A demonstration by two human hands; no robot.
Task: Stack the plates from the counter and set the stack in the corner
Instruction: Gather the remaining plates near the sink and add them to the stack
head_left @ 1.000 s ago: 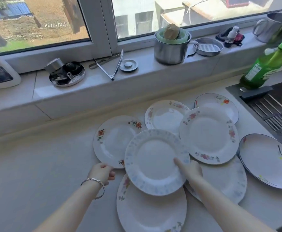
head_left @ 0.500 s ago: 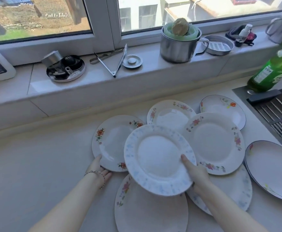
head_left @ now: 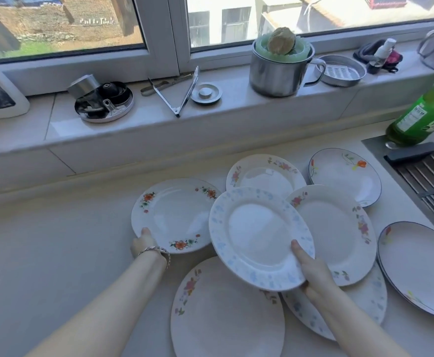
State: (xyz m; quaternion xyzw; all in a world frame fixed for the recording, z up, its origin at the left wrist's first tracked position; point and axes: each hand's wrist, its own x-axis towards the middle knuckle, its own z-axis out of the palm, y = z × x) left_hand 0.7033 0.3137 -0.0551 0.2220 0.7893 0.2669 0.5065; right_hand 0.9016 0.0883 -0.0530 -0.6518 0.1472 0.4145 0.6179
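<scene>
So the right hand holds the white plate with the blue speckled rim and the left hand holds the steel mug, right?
No. The head view shows the left hand gripping the white plate with orange flowers, not the steel mug. The right hand does hold the white blue-speckled plate.

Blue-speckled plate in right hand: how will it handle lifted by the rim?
Likely rigid: the blue-speckled plate shows no sag though the right hand pinches only one rim edge. Its glossy glaze may make that pinch slippery. Probably brittle ceramic; could chip on the pink-flower plate below.
</scene>
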